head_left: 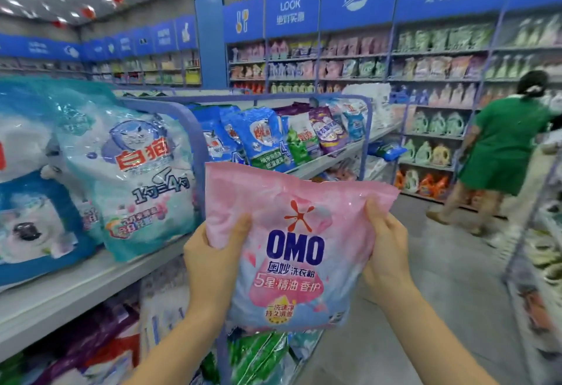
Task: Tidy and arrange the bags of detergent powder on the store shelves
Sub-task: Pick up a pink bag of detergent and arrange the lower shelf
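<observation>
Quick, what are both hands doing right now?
Left hand: grips the left edge of the pink OMO bag, thumb on front.
Right hand: grips the bag's right edge.

I can't see fingers of left hand (213,260) or right hand (386,250), both hidden behind pink plastic OMO detergent bag (292,250). Blue-and-white plastic bag (27,202), far left of left hand, cut off by frame edge. Purple and red bags (106,339) below left hand v. blurry, labels unreadable.
</observation>
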The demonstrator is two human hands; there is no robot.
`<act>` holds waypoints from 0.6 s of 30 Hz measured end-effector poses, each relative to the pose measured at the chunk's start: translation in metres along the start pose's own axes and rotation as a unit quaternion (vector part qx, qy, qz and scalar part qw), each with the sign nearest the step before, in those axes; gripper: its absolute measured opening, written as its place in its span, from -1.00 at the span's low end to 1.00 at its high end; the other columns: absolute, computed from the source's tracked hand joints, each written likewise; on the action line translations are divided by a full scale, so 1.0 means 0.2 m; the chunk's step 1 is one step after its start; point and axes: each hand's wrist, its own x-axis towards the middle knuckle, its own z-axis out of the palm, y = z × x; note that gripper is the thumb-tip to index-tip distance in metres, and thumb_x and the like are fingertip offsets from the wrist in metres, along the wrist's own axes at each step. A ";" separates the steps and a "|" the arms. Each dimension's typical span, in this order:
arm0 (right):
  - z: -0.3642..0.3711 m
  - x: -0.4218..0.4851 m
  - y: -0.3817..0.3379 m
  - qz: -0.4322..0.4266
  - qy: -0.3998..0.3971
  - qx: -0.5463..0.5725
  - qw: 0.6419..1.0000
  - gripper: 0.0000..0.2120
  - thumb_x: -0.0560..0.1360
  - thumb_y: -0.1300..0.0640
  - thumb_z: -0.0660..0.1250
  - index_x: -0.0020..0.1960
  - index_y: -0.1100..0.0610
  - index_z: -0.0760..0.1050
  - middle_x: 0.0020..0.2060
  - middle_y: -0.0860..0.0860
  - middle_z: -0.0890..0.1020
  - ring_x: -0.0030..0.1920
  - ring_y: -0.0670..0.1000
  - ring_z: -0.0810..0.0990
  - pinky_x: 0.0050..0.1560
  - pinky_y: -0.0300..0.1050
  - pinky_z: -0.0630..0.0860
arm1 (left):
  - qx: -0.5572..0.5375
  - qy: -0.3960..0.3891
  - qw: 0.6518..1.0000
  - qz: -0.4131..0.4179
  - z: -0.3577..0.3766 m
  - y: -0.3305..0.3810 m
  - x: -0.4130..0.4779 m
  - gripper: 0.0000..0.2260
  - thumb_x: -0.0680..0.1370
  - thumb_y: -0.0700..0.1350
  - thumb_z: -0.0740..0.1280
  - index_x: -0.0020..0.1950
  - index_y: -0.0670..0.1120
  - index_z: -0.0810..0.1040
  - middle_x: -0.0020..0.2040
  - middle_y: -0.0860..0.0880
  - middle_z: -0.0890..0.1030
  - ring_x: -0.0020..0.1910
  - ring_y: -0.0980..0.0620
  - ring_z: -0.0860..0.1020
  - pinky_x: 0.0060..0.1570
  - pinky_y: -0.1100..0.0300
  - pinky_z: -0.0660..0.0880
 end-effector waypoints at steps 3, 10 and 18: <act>-0.16 0.18 -0.05 -0.008 0.012 -0.021 1.000 -0.07 0.02 -0.38 0.51 -0.13 0.45 0.39 -0.12 0.12 0.44 -0.09 0.06 0.39 -0.05 0.03 0.30 | 0.006 -0.005 1.000 0.011 0.24 -0.06 0.03 -0.75 0.31 0.10 0.41 -0.19 -0.05 0.57 -0.26 0.04 0.64 -0.30 0.14 0.59 -0.33 0.42 0.47; -0.50 0.79 -0.22 -0.051 0.008 -0.047 0.998 -0.23 0.00 -0.40 0.52 -0.08 0.14 0.42 -0.13 0.10 0.36 -0.13 0.06 0.31 -0.12 -0.01 0.21 | -0.010 -0.037 0.999 -0.005 0.94 -0.32 0.14 -0.53 0.31 0.34 0.40 0.04 0.05 0.55 -0.02 0.05 0.66 0.01 -0.02 0.63 0.04 -0.06 0.55; -0.88 1.46 -0.37 -0.051 -0.050 -0.057 0.996 -0.40 0.24 -0.27 0.47 -0.26 0.28 0.40 -0.25 0.13 0.39 -0.18 0.09 0.36 -0.12 0.02 0.26 | -0.076 -0.124 0.988 -0.052 1.67 -0.55 0.25 -0.36 0.17 0.15 0.44 0.23 0.28 0.37 0.20 0.24 0.55 0.22 0.16 0.51 0.29 -0.06 0.38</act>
